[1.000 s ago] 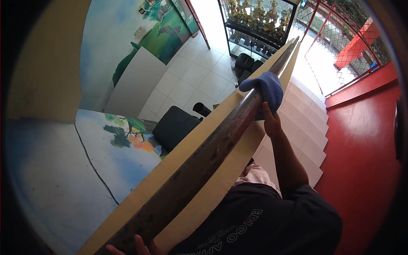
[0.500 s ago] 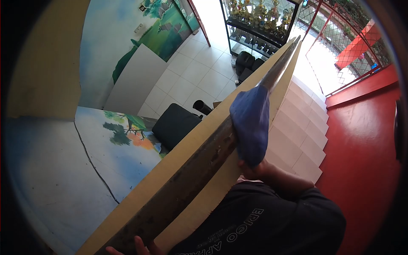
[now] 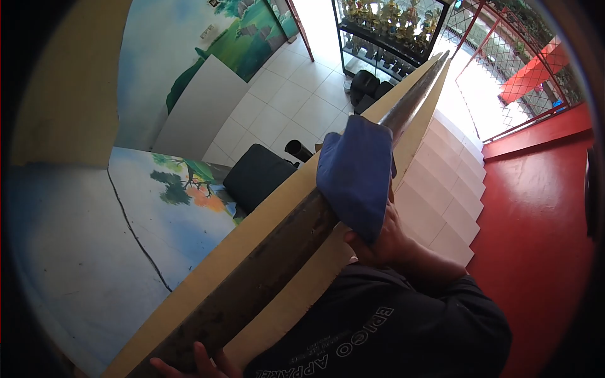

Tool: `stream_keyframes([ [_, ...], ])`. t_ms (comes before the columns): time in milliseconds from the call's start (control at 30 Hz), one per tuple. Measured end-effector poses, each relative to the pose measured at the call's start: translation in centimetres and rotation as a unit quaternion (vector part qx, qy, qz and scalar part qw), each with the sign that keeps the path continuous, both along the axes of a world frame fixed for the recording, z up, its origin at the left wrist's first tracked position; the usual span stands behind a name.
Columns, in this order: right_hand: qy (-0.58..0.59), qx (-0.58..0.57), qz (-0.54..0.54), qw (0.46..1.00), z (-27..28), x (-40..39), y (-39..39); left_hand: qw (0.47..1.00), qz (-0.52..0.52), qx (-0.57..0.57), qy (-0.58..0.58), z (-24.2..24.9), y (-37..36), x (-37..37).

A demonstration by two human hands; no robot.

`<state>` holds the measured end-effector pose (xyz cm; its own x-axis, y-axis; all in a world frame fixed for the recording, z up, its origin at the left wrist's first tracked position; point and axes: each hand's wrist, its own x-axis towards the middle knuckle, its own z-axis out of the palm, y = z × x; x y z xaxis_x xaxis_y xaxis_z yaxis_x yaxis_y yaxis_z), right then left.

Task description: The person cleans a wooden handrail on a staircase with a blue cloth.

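A blue cloth (image 3: 356,167) is draped over a dark metal handrail (image 3: 271,268) that slants across the view. My right hand (image 3: 386,236) grips the cloth from the near side; its thumb shows below, while the cloth hides most of the fingers. At the bottom left, my left hand (image 3: 195,362) rests on the same rail with its fingers spread, nothing held in them. Part of this hand is cut off by the frame edge. The rail's surface looks worn and blotchy.
The rail runs along a beige ledge (image 3: 302,293). Pale steps (image 3: 435,189) descend beside a red wall (image 3: 529,233). Beyond the ledge are a black padded item (image 3: 258,179), a dark cylinder (image 3: 297,150), a trophy cabinet (image 3: 391,38) and a mesh gate (image 3: 504,57).
My right hand and the blue cloth have shifted slightly left along the rail, and the cloth now lies more spread out. The left hand stays on the rail, nearly unmoved.
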<state>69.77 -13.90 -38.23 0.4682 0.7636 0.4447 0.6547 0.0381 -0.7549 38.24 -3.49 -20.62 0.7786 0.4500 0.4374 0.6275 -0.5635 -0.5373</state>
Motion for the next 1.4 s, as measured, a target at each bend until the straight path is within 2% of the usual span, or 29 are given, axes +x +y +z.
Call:
stream_keyframes([
  [100,0.014,0.064,0.002,0.998,-0.1,0.1,0.3,1.000,-0.004,0.018,0.004,0.1,0.4,0.3],
  [167,-0.015,0.041,0.015,0.999,0.0,0.7,0.1,0.999,-0.031,0.035,0.007,0.2,0.9,0.5],
  [300,-0.021,-0.056,0.039,0.997,2.9,1.5,0.9,1.000,-0.014,0.015,-0.009,-0.1,0.4,0.3],
  [400,0.157,0.091,0.053,0.982,0.8,1.8,0.3,0.999,-0.019,0.023,-0.015,0.1,0.7,0.5],
  [467,0.394,0.111,0.062,0.910,-1.1,1.7,-1.0,0.999,-0.035,0.027,-0.027,0.0,0.8,0.9],
  [533,0.561,0.156,0.071,0.810,-1.8,1.9,-1.4,0.999,-0.032,0.023,-0.027,-0.1,0.8,0.8],
  [633,0.521,0.162,0.047,0.837,-2.4,1.4,-1.5,0.999,-0.016,0.021,-0.020,0.0,0.3,0.7],
  [733,0.551,0.179,0.050,0.814,-2.9,1.9,-1.6,1.000,-0.003,0.016,-0.018,0.1,0.2,0.7],
  [933,0.555,0.177,0.038,0.812,-3.0,2.2,-1.6,1.000,-0.005,0.017,-0.014,0.1,0.3,0.7],
  [1033,0.609,0.203,0.033,0.766,-2.1,2.6,-1.4,1.000,-0.013,0.020,-0.018,0.0,0.4,0.7],
  [1133,0.653,0.222,0.077,0.719,-3.2,3.4,-2.0,0.999,-0.019,0.020,-0.021,0.0,0.5,0.8],
  [1333,0.668,0.228,0.119,0.699,-3.6,4.3,-2.3,1.000,-0.009,0.008,-0.021,0.1,0.2,0.9],
  [1400,0.659,0.214,0.119,0.711,-3.5,4.3,-2.2,1.000,0.001,0.002,-0.019,0.1,0.1,0.8],
])
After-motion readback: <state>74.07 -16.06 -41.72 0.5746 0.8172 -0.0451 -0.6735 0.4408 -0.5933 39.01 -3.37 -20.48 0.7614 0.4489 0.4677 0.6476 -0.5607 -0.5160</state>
